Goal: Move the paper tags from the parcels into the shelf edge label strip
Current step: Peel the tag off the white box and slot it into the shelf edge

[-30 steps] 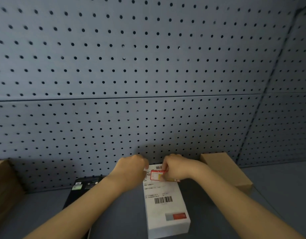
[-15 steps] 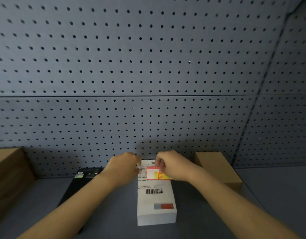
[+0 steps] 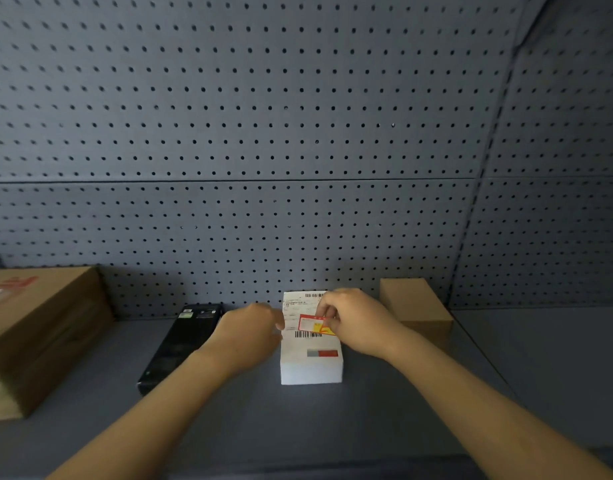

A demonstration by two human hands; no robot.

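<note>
on the grey shelf [image 3: 332,420], against the pegboard wall [image 3: 263,133], a white parcel [image 3: 310,362] lies flat with its printed shipping label up. in the head view, the only view, the right hand [image 3: 353,320] pinches a small red and yellow paper tag [image 3: 315,323] between thumb and fingertips, just above the parcel's far half. the left hand [image 3: 249,330] rests at the parcel's left edge, fingers curled; i cannot tell whether it grips the box or only steadies it. a black box [image 3: 180,344] lies just left of the left hand, a large cardboard box [image 3: 38,334] stands further left, and a small cardboard box [image 3: 414,306] sits right of the white parcel, near the wall. the label strip is not in view.

the tag looks thin, light and floppy, so it probably bends or creases easily. a hold at one short end, as now, leaves the opposite edge free to slide into a strip. squeezing hard would likely crumple it.
</note>
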